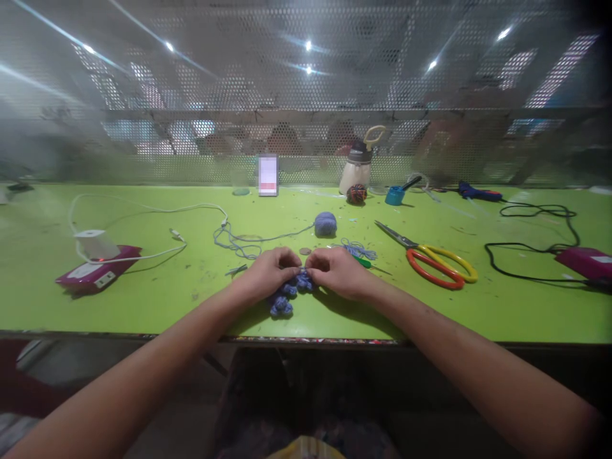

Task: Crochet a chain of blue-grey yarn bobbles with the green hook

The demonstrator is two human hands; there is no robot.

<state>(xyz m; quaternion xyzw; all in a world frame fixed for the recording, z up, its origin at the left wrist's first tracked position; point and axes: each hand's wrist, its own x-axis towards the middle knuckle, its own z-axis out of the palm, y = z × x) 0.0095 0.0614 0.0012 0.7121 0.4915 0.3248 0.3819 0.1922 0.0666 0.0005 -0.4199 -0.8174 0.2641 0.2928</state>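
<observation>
Near the front of the green table, my left hand [271, 271] and my right hand [337, 271] pinch a blue-purple crocheted piece [282, 305] between their fingertips. Its lumpy lower part hangs down to the left and rests on the tabletop. Just beyond the hands sits a ball of matching yarn [326, 224], with a strand trailing left into a loose tangle [234, 239]. Beside my right hand lie yarn scraps [357, 248] and a thin tool with a green handle [362, 261]. A small round disc [305, 251] lies between the hands and the ball.
To the right are large scissors [433, 261] with red and yellow handles. A purple power strip [100, 271] with a white cable is at left; another purple strip [586, 264] with a black cord is at right. Along the back stand a phone [268, 174], a bottle [356, 172] and a glue gun [479, 191].
</observation>
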